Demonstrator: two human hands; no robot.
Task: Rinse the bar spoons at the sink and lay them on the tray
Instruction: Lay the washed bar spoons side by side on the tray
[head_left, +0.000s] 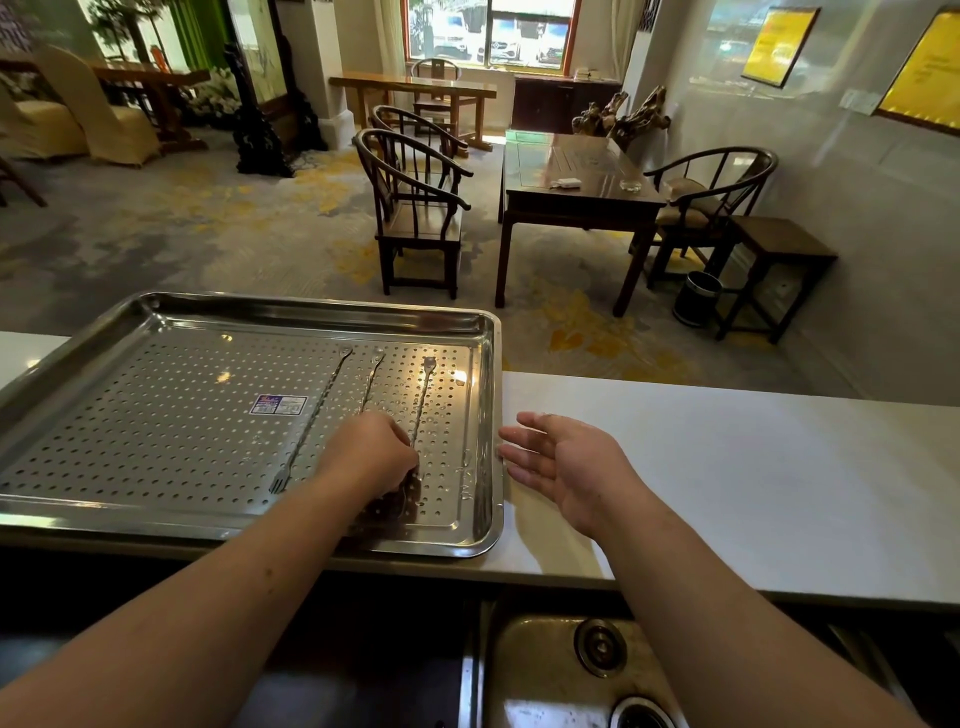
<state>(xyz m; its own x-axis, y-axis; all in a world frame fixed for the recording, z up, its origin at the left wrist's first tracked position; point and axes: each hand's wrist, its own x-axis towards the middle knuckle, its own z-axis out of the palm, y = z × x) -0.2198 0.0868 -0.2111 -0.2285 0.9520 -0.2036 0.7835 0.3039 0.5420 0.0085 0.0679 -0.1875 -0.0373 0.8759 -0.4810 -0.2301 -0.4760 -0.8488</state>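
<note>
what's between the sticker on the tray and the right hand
In the head view, three bar spoons lie on the tray between the sticker and the right hand. The left hand rests on them, then comes the tray's right rim.

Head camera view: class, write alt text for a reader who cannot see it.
A person's left hand lays bar spoons on a perforated steel tray, where three spoons lie side by side. The right hand hovers open over the white counter, above a sink.
</note>
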